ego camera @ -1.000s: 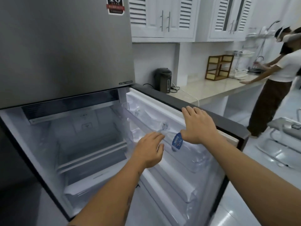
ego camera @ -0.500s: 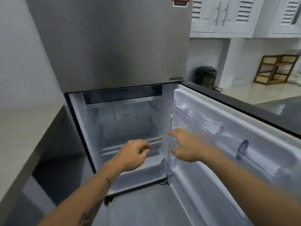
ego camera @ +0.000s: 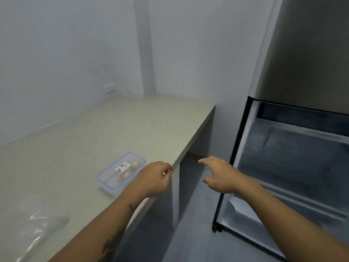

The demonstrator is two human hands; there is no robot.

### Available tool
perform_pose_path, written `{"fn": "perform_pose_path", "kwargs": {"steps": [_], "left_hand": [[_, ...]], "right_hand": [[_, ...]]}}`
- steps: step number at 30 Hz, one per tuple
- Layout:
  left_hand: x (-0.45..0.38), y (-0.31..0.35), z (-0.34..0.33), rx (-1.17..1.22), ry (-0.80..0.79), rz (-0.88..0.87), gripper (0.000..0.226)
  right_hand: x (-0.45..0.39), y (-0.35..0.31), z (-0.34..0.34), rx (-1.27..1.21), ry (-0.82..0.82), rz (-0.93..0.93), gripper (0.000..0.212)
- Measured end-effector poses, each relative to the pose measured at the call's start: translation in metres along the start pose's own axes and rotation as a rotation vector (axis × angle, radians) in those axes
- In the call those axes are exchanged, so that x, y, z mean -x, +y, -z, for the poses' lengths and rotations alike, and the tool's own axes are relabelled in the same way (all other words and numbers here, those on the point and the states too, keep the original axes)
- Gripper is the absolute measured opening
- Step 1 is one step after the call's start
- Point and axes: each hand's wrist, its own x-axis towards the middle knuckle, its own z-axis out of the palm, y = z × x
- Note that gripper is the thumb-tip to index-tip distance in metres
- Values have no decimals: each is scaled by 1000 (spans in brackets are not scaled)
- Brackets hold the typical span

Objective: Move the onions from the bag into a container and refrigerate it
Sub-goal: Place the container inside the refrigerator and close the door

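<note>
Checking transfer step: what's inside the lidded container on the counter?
Through the clear lid of the container, two pale onions show. A white label on the lid hides the middle; motion blur prevents ruling out more.

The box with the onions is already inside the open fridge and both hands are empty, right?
Not quite. The head view shows the box on the counter, not in the open fridge. The left hand and right hand are indeed empty.
</note>
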Motion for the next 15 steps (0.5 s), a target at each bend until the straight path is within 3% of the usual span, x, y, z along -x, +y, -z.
{"fn": "perform_pose_path", "kwargs": {"steps": [7, 15], "left_hand": [[30, -114, 13, -77, 99, 437, 45], [19, -149, -29, 25, 126, 1024, 59]], "right_hand": [[-131, -71, -38, -4, -163, 244, 66], [-247, -103, -69, 4, -349, 399, 69]]}}
